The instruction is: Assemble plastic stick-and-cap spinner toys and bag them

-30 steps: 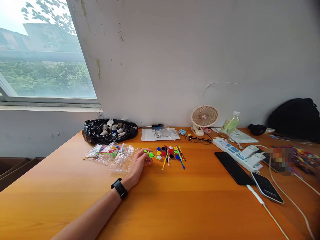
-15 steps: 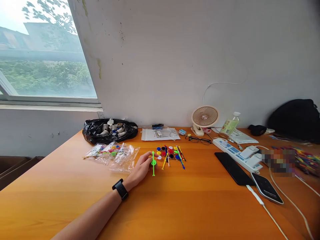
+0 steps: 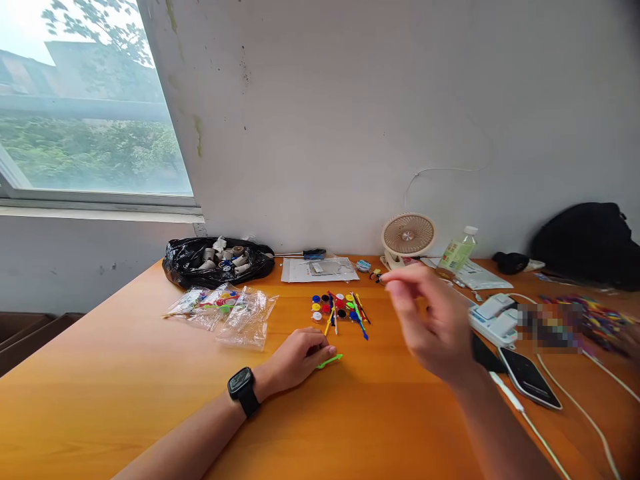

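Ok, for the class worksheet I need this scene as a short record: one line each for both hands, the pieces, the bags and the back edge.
Left hand: holds the green arrow, one pointed end showing beyond the fingers
Right hand: raised, thumb and forefinger close together; anything held cannot be told
Pieces: coloured discs, with loose arrows mostly on their right
Clear bags: left of the discs
Back edge: black bag at left, fan, bottle right of it

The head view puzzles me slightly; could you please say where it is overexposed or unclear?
Head view: the sky outside is washed out; head view: a pixelated patch covers something at right; head view: the nearest clear bag glints white.
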A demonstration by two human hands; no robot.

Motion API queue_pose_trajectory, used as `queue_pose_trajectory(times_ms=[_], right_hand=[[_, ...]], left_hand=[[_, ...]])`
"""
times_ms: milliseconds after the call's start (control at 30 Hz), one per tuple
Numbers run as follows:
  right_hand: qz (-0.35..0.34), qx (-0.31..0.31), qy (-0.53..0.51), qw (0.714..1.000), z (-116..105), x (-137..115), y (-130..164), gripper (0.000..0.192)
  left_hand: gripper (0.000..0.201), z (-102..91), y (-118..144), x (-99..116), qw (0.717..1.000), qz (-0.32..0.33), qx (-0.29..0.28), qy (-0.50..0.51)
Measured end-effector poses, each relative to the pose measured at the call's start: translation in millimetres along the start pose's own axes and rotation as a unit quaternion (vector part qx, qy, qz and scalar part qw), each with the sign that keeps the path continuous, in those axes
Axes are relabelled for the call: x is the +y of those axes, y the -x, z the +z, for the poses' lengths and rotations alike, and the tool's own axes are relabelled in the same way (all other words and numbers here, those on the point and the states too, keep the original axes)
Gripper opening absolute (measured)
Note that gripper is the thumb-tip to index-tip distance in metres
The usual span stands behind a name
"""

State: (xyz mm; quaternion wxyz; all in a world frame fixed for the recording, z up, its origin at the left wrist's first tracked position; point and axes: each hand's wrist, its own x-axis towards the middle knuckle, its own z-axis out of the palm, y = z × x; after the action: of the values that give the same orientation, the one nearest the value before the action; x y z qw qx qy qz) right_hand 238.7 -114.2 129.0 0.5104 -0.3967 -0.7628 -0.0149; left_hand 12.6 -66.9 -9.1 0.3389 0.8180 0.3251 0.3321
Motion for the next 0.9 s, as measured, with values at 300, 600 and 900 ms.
queue_pose_trajectory(times_ms=[300, 600, 900], right_hand=[[0.029, -0.296, 0.086, 0.951, 86, 77, 54, 0.026], [-0.052, -0.330, 0.194, 0.923, 97, 77, 57, 0.019], [-0.110, -0.314, 0.223, 0.916, 99, 81, 58, 0.020]], left_hand=[[0.023, -8.5, -6, -10, 0.985, -0.011, 0.164, -0.045], [0.067, -18.3, -4, -33, 0.984, -0.008, 0.012, -0.178], [0.054, -14.8, -7, -31, 0.974, 0.023, 0.082, -0.208]])
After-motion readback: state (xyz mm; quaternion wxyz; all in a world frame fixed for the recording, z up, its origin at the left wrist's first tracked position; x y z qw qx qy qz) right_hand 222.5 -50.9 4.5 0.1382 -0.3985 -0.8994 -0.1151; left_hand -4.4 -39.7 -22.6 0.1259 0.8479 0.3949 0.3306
